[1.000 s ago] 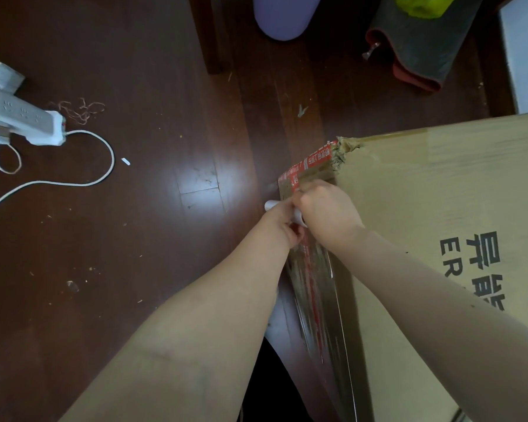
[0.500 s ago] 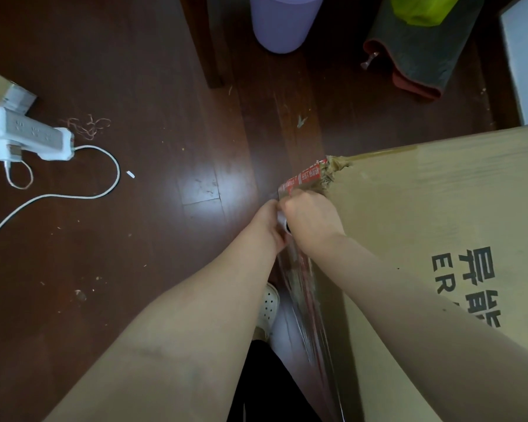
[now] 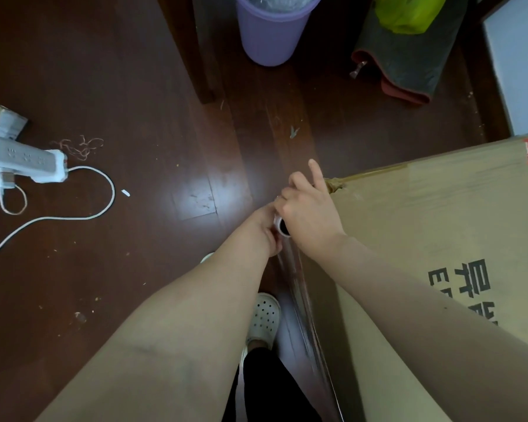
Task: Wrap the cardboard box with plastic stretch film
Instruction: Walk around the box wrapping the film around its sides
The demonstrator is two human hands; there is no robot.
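A large brown cardboard box with black print fills the right side, its torn top corner just right of my hands. A roll of clear stretch film stands upright at that corner, its white core end showing between my hands. A sheet of stretch film runs down along the box's left side toward me. My left hand grips the roll from the left. My right hand lies over the roll's top, index finger pointing up and away.
A purple bucket stands at the top centre, beside a dark mat with a green bag. A white power strip with a looping cable lies on the dark wooden floor at the left. My white shoe is below the hands.
The view has shifted, so the box's corner sits lower. My right hand has loosened, with the index finger now raised. The roll's open core end has come into sight.
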